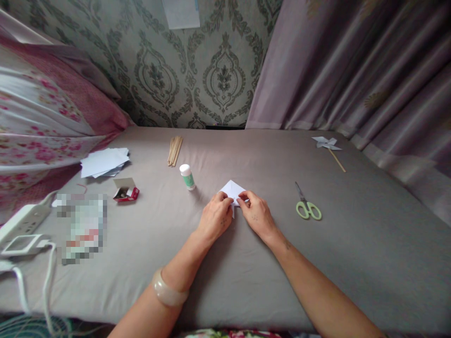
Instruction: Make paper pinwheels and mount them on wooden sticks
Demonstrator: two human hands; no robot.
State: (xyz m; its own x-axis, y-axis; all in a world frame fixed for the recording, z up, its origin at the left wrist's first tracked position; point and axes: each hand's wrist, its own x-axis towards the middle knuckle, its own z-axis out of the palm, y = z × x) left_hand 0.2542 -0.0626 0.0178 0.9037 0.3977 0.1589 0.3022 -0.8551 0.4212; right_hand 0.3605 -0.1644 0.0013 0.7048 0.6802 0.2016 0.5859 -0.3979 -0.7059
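Observation:
A small white folded paper lies on the grey bedsheet in the middle. My left hand presses on its left side with fingers curled on the paper. My right hand pinches its right edge between thumb and fingers. The lower part of the paper is hidden under both hands. A pale bangle sits on my left wrist.
A glue stick stands left of the paper, wooden sticks beyond it. Green scissors lie to the right, a paper pinwheel far right. White paper sheets, a small red box and a power strip are at left.

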